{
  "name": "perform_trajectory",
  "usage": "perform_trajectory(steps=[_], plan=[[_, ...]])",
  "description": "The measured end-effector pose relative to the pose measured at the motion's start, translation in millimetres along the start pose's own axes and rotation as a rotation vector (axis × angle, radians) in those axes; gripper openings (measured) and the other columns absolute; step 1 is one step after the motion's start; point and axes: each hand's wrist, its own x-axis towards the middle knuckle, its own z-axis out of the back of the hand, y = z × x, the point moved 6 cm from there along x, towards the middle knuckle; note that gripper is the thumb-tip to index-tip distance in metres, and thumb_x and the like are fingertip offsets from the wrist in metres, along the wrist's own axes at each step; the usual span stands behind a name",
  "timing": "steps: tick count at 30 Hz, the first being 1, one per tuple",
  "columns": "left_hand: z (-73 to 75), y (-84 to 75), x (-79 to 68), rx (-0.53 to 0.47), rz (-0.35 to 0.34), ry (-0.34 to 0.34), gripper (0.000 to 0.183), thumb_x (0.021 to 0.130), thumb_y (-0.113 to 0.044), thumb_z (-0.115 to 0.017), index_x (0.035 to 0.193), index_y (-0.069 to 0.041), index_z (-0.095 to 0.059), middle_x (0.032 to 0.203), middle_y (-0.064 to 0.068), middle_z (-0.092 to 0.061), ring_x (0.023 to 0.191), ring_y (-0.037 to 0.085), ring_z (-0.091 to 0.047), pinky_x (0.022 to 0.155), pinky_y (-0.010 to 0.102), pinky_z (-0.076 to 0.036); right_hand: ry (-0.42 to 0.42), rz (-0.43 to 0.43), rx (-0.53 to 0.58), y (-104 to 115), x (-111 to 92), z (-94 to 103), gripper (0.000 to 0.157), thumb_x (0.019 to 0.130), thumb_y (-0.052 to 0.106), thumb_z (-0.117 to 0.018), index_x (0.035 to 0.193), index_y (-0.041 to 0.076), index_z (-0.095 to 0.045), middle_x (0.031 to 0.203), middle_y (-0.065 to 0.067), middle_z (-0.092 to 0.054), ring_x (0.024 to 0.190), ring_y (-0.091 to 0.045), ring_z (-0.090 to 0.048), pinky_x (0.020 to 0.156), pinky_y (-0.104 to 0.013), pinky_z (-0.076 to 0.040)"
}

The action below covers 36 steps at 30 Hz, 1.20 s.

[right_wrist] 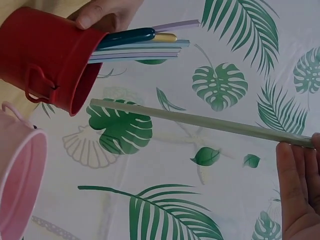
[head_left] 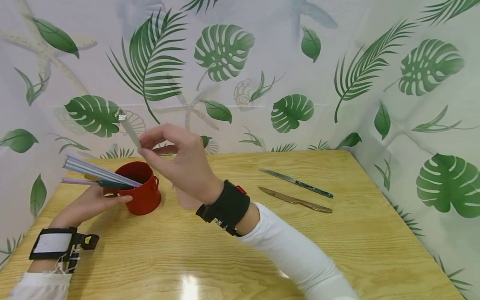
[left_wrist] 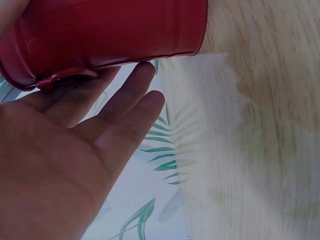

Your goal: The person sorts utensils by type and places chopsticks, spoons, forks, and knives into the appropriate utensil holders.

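My right hand (head_left: 180, 154) is raised above the table and pinches a pale green chopstick (head_left: 130, 131) between thumb and fingertips. In the right wrist view, the chopstick (right_wrist: 200, 120) slants across, its thin end close to the rim of a red bucket (right_wrist: 50, 55). Beside that red bucket (head_left: 144, 200), my left hand (head_left: 91, 204) holds its side, thumb against the outside. Several lilac and blue chopsticks (head_left: 99, 170) lean out of the bucket, along with a dark teal handle (right_wrist: 127, 37) and a gold one (right_wrist: 166, 37).
A pink bucket (head_left: 186, 200) stands right of the red one, partly hidden by my right forearm. Two knives lie on the wooden table (head_left: 225, 258) to the right: one with a dark teal handle (head_left: 314, 188), one gold-coloured (head_left: 296, 200). A leaf-patterned sheet (head_left: 247, 54) hangs behind.
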Motion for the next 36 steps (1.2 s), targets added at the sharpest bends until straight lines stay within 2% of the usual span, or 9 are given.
perform_trajectory(steps=[5,9,16,22,25,29,36], plan=[[0.4,-0.3,0.6,-0.008,0.011,0.004,0.072,0.091,-0.033,-0.068,0.145,0.000,-0.034,0.136,0.030,-0.049,0.121,0.048,-0.046,0.096,0.072,-0.040,0.021,-0.021,-0.027,-9,-2,-11.2,0.015,0.082,-0.011,-0.071,0.096,-0.011,-0.067,0.090,-0.021,-0.071,0.082,-0.019,-0.066,0.077,-0.018,-0.060],[1.1,0.3,1.4,-0.019,0.011,0.005,0.074,0.090,-0.033,-0.069,0.146,-0.001,-0.032,0.139,0.031,-0.047,0.122,0.049,-0.044,0.096,0.076,-0.037,0.005,-0.024,-0.046,-19,-2,-18.5,0.016,0.082,-0.009,-0.072,0.098,-0.009,-0.068,0.091,-0.019,-0.071,0.083,-0.016,-0.066,0.077,-0.017,-0.060],[1.6,3.0,2.0,-0.025,0.002,0.012,0.074,0.090,-0.033,-0.070,0.148,-0.005,-0.032,0.140,0.029,-0.047,0.123,0.048,-0.045,0.096,0.074,-0.038,-0.001,-0.092,-0.028,-34,-3,-33.3,0.017,0.083,-0.007,-0.072,0.099,-0.007,-0.068,0.092,-0.018,-0.072,0.084,-0.016,-0.065,0.078,-0.016,-0.059],[1.4,0.9,2.7,-0.016,-0.008,0.009,0.072,0.089,-0.033,-0.070,0.146,-0.004,-0.036,0.137,0.029,-0.050,0.122,0.047,-0.046,0.096,0.075,-0.038,0.011,-0.079,-0.058,-48,-3,-42.7,0.018,0.083,-0.005,-0.073,0.100,-0.006,-0.068,0.093,-0.017,-0.072,0.085,-0.015,-0.066,0.079,-0.015,-0.058],[2.3,-0.1,2.2,-0.001,0.000,0.004,0.072,0.089,-0.034,-0.070,0.145,-0.004,-0.036,0.136,0.030,-0.051,0.121,0.047,-0.047,0.095,0.074,-0.039,0.041,-0.093,-0.074,-62,-5,-50.6,0.017,0.084,-0.002,-0.073,0.101,-0.003,-0.068,0.094,-0.014,-0.072,0.086,-0.014,-0.066,0.078,-0.014,-0.058],[1.8,-1.2,1.5,0.001,-0.013,0.013,0.073,0.090,-0.032,-0.069,0.147,-0.004,-0.033,0.138,0.028,-0.049,0.120,0.046,-0.048,0.095,0.067,-0.043,0.108,-0.123,-0.109,-81,-13,-64.7,0.017,0.086,0.002,-0.072,0.103,0.000,-0.068,0.097,-0.010,-0.072,0.088,-0.012,-0.065,0.078,-0.014,-0.058],[0.6,-2.3,1.4,0.011,-0.053,0.002,0.074,0.090,-0.027,-0.070,0.149,-0.008,-0.029,0.141,0.018,-0.046,0.117,0.036,-0.049,0.088,0.045,-0.050,0.213,-0.185,-0.140,-100,-26,-85.4,0.019,0.086,0.002,-0.073,0.104,0.001,-0.069,0.097,-0.009,-0.071,0.085,-0.011,-0.066,0.080,-0.012,-0.056]])
